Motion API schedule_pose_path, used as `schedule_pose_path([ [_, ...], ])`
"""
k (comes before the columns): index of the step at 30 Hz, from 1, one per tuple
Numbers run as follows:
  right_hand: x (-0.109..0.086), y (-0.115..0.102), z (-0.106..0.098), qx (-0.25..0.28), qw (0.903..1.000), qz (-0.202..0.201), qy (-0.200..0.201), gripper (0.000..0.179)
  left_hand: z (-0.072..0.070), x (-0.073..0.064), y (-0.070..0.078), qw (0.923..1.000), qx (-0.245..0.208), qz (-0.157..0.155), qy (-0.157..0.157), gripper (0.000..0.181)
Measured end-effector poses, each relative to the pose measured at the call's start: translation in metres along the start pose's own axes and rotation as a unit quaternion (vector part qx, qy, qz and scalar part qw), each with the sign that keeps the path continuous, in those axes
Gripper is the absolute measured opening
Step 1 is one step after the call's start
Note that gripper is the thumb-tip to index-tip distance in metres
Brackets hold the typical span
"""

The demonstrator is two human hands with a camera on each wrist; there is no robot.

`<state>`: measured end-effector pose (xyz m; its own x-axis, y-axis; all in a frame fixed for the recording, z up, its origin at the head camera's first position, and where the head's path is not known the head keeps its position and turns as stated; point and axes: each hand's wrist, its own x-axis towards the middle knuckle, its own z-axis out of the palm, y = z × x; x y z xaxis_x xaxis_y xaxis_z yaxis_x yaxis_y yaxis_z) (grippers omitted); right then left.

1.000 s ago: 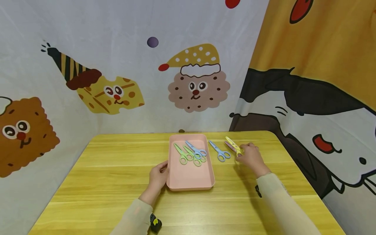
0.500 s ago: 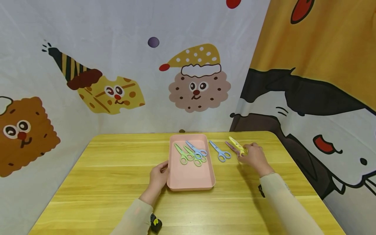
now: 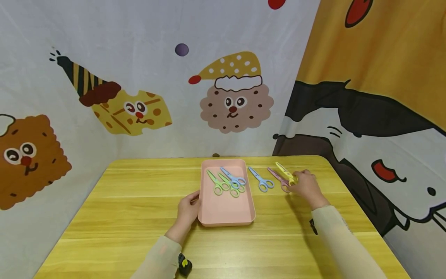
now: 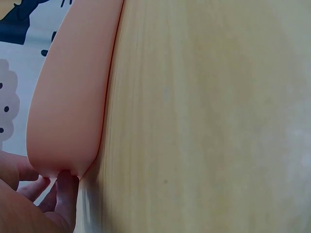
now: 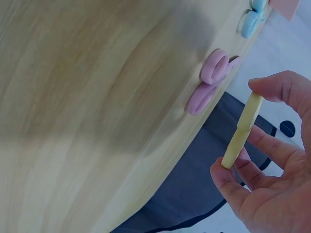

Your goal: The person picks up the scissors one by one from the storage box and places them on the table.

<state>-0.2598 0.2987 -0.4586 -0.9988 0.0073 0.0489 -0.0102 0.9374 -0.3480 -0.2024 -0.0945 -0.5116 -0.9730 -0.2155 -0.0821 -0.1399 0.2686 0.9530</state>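
Observation:
My right hand [image 3: 306,186] pinches a pair of yellow scissors [image 3: 285,171] by the handle loops. In the right wrist view, the thumb and fingers hold the yellow handles [image 5: 242,128] edge-on above the table. Pink scissors [image 3: 277,177] lie just left of that hand, and blue scissors [image 3: 259,179] rest between them and the tray. My left hand [image 3: 187,211] grips the left side of a pink tray [image 3: 226,213]; in the left wrist view its fingers [image 4: 65,196] meet the tray's outer wall [image 4: 68,111]. Inside the tray lie two green scissors [image 3: 216,182] and one blue pair.
The wooden table [image 3: 139,209] carries everything, with its back edge against a white cloth wall [image 3: 139,69] printed with cartoon characters. A yellow-and-white patterned curtain [image 3: 366,69] hangs on the right. A small black device [image 3: 184,265] sits at the left wrist.
My right hand has shifted right with the yellow scissors, parting them from the pink scissors, which now show more fully. The left hand and tray stay put.

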Motion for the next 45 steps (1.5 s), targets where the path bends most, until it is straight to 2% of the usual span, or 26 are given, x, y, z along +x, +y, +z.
schedule_pose_path([
  [13,0.003,0.014,-0.001,-0.011,0.9999,-0.001,-0.002,0.057,0.001,0.002,-0.002,1.0,0.005,-0.001,0.002,0.033],
  [24,0.003,0.021,-0.005,-0.014,0.9997,0.017,-0.007,0.067,0.001,0.003,-0.004,1.0,0.0,0.0,0.001,0.033],
  [32,0.003,0.027,-0.011,-0.016,0.9995,0.014,-0.024,0.061,0.001,0.002,-0.004,1.0,-0.003,-0.001,-0.002,0.033],
  [45,0.005,0.039,-0.015,-0.012,0.9989,0.031,-0.033,0.062,0.0,0.002,-0.002,0.9999,-0.002,-0.012,-0.001,0.034],
])
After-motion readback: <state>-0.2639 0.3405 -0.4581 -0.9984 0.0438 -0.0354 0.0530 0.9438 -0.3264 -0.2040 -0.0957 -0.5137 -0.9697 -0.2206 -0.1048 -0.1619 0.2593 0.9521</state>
